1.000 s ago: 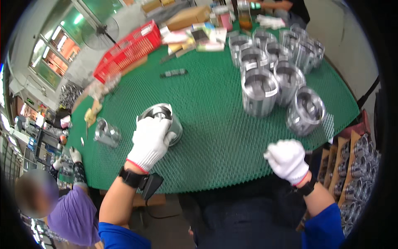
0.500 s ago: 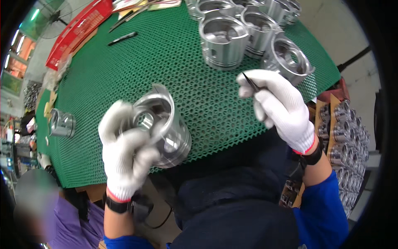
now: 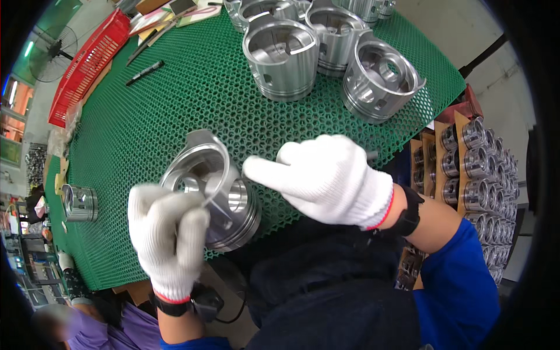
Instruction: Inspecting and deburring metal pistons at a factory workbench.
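A shiny metal piston (image 3: pixel 230 224) stands tilted, open end up, at the near edge of the green mesh mat (image 3: pixel 175 105). My left hand (image 3: pixel 169 233), in a white knit glove, is closed on its left side, fingers curled at the rim. My right hand (image 3: pixel 326 181), gloved alike, is closed just right of the piston, its index finger pointing toward the piston's side hole. A short dark end of the slim black pointed tool (image 3: pixel 372 156) shows behind this hand; its tip is hidden.
Several more pistons (image 3: pixel 280 64) stand at the back right; one (image 3: pixel 80 202) lies at the far left. Across the back are a marker pen (image 3: pixel 144 73) and a red plastic basket (image 3: pixel 87 70). Stacked pistons (image 3: pixel 478 163) fill the right side. A person in purple (image 3: pixel 111 326) sits lower left.
My right hand has moved left and down to the piston, turning so the black tool is mostly hidden. The piston has turned a little in my left hand, and the view has shifted.
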The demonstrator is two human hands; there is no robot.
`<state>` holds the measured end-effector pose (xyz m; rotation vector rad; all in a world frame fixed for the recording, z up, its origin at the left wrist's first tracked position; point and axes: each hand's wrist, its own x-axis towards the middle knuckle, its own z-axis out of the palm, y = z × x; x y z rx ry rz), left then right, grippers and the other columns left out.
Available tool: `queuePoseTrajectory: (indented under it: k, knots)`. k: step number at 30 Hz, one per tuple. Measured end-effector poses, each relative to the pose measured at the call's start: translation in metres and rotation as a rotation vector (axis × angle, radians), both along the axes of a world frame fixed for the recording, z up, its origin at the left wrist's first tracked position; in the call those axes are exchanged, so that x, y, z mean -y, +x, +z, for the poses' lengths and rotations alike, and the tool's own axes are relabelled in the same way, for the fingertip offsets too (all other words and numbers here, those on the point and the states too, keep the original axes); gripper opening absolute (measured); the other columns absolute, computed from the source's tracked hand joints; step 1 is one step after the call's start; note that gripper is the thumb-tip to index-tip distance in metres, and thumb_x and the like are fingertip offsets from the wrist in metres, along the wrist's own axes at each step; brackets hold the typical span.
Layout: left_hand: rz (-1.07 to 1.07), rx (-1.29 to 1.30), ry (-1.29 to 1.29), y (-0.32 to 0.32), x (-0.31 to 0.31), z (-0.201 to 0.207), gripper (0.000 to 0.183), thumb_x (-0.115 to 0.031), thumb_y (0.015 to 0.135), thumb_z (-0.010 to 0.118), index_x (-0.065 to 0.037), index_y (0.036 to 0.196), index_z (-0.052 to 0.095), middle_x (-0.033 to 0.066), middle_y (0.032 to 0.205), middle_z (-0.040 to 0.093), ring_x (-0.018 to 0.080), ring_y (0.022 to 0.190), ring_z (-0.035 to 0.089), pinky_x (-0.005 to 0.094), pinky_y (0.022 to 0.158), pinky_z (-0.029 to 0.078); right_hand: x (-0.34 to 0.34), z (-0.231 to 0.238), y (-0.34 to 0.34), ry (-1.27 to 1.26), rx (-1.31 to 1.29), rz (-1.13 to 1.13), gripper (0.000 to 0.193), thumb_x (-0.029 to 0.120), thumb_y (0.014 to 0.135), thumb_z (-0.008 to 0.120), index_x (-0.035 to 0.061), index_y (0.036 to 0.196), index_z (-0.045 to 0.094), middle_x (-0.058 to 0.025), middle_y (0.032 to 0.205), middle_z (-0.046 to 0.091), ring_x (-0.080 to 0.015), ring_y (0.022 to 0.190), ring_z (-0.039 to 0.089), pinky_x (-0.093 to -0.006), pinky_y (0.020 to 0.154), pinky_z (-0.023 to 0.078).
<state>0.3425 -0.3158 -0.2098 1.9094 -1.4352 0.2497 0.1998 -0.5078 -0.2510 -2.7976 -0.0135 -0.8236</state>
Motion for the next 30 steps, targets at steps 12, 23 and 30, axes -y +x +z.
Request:
queuePoseTrajectory:
  k: [12,23,30]
  knots:
    - [0.022,0.314,0.146,-0.051,-0.029,-0.025,0.034,-0.025,0.070,0.077,-0.006,0.098,0.073,0.0019,0.080,0.049,0.0229,0.070,0.053,0.0363,0.061,0.042,-0.019,-0.002,-0.039,2.044,-1.030,0.271,0.033,0.025,0.102,0.046,0.0089,0.129,0.057,0.0046,0.072,0.054,-0.0021,0.050,0.047,-0.0192,0.040,0.042]
    - [0.167,0.046,0.007,-0.023,-0.057,-0.023,0.042,-0.042,0.072,0.083,-0.010,0.084,0.060,0.0038,0.083,0.055,0.0273,0.080,0.054,0.0417,0.073,0.043,0.001,-0.014,-0.067,2.773,-0.297,0.197,0.028,0.024,0.104,0.049,0.0056,0.125,0.050,0.0071,0.068,0.040,-0.0005,0.044,0.032,-0.0160,0.034,0.028]
    - [0.065,0.386,0.012,-0.015,-0.034,-0.003,0.038,-0.040,0.081,0.075,-0.004,0.091,0.068,0.0181,0.098,0.060,0.0347,0.084,0.058,0.0461,0.071,0.047,0.000,0.008,-0.073,1.924,-0.599,0.022,0.052,0.036,0.105,0.047,0.0010,0.142,0.039,-0.0017,0.070,0.061,-0.0019,0.039,0.038,-0.0173,0.030,0.026]
